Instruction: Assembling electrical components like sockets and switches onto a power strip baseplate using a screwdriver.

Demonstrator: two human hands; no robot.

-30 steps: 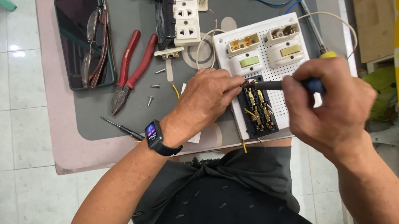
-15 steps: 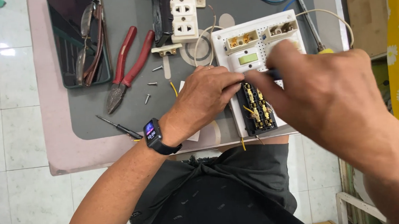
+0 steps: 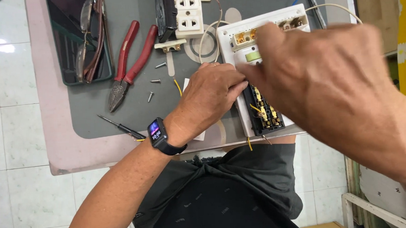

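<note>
Black switch module [image 3: 263,110], brass terminals, yellow wire, on white panel [image 3: 236,37]; left hand [image 3: 211,97] pinching its edge; right hand [image 3: 329,76] blurred, grip unclear.

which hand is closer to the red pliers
Left. The left hand rests on the mat just right of the red pliers, at the black socket block. The right hand is raised farther right, over the white panel.

Red-handled pliers [image 3: 130,62], white panel [image 3: 236,39], black switch block [image 3: 264,116]
</note>
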